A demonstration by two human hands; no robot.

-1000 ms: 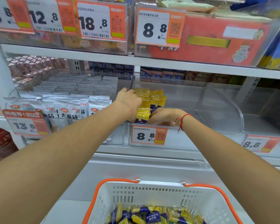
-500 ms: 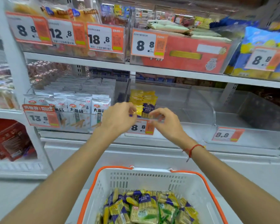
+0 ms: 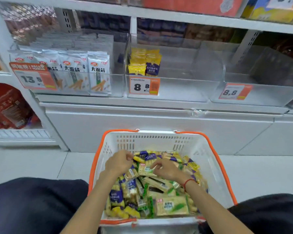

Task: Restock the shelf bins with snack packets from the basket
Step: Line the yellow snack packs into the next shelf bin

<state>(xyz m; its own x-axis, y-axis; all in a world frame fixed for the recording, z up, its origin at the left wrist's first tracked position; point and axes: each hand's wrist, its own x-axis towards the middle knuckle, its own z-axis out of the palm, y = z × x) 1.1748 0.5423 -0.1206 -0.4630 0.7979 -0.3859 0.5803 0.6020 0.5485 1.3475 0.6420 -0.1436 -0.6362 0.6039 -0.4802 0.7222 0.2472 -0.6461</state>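
Both hands have come down from the bin [image 3: 167, 88] into the basket [image 3: 216, 168]. Left hand [image 3: 118, 162] has its fingers curled over the packets [image 3: 172, 206]; right hand [image 3: 166, 168] is half-curled on a green one. Whether either has a grip yet, I cannot tell. Packets look light, crinkly, slippery & prob. brittle inside: pinch by the edge, don't squeeze.

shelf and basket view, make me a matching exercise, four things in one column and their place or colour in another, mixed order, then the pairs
Things:
1. basket
2. yellow packets
3. silver packets
4. red wrist string

Places or colours:
A. left clear bin, above the 13.5 tag
B. white with orange rim, on the floor
C. on the right arm
D. middle clear bin, above the 8.8 tag

Pairs: 1-B, 2-D, 3-A, 4-C
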